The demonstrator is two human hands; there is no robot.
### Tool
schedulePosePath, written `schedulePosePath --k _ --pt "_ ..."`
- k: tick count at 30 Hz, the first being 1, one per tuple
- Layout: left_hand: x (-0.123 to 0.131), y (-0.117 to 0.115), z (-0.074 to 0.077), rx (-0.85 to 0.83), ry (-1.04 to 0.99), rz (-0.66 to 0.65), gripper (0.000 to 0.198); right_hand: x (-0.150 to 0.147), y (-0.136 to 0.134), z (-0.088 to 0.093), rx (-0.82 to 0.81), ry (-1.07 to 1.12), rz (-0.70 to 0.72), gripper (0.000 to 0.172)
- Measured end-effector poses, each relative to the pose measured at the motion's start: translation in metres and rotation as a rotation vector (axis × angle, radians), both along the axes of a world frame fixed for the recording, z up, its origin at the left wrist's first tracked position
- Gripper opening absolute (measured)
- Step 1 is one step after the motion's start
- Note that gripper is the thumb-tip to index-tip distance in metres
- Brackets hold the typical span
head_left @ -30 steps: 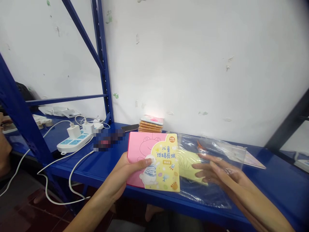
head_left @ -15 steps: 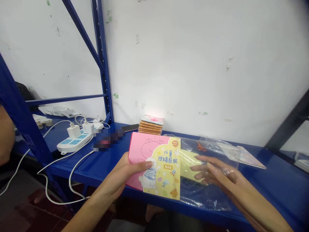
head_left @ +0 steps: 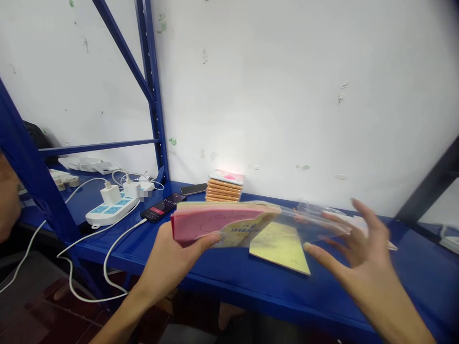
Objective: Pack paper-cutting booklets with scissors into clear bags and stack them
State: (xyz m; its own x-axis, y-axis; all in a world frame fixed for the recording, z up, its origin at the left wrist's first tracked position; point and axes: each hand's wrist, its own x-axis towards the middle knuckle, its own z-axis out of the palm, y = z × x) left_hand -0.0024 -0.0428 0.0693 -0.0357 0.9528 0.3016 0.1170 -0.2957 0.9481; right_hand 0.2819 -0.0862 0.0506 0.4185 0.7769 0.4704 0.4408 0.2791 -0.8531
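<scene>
Pink shows on the picture pad (head_left: 208, 224), which is held tilted over the counter (head_left: 419, 267), behind its front edge, clamped by thumb and fingers of the left hand (head_left: 177, 255). From its right end a clear bag (head_left: 308, 223) is stretched; how far the pad is sleeved cannot be told. The right hand (head_left: 362, 251) is spread wide by the bag, contact unclear. The yellow pad (head_left: 279, 248) appears unbagged, laid flat near the front edge.

Single head-worn view, forward and down over the blue table (head_left: 419, 255).
</scene>
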Motion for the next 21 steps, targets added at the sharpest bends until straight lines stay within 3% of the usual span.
schedulePosePath --k 3,7,10,12,14,17,19,21 --pt "-0.008 -0.004 0.003 0.139 0.086 -0.05 0.017 -0.005 -0.011 0.003 0.128 -0.253 -0.057 0.095" --pt "-0.014 -0.015 0.007 0.226 0.087 -0.105 0.021 -0.024 -0.019 0.003 0.212 -0.606 0.078 0.058" --pt "-0.015 -0.019 0.004 0.313 0.162 -0.135 0.025 -0.037 -0.014 -0.002 0.316 -0.673 0.161 0.04" --pt "-0.014 -0.019 -0.001 0.416 0.2 -0.079 0.027 -0.043 -0.011 -0.004 0.345 -0.646 0.177 0.031" --pt "-0.011 -0.018 -0.006 0.542 0.165 0.076 0.034 -0.05 -0.009 -0.005 0.331 -0.559 0.177 0.021" --pt "-0.005 -0.015 -0.01 0.647 0.081 0.309 0.074 -0.059 -0.012 -0.002 0.188 -0.291 0.165 0.01" --pt "-0.003 -0.013 -0.01 0.564 0.028 0.312 0.098 -0.064 -0.013 0.001 0.04 -0.077 0.189 0.021" --pt "-0.003 -0.01 -0.008 0.368 -0.041 0.146 0.096 -0.066 -0.012 0.003 -0.067 0.102 0.237 0.029"
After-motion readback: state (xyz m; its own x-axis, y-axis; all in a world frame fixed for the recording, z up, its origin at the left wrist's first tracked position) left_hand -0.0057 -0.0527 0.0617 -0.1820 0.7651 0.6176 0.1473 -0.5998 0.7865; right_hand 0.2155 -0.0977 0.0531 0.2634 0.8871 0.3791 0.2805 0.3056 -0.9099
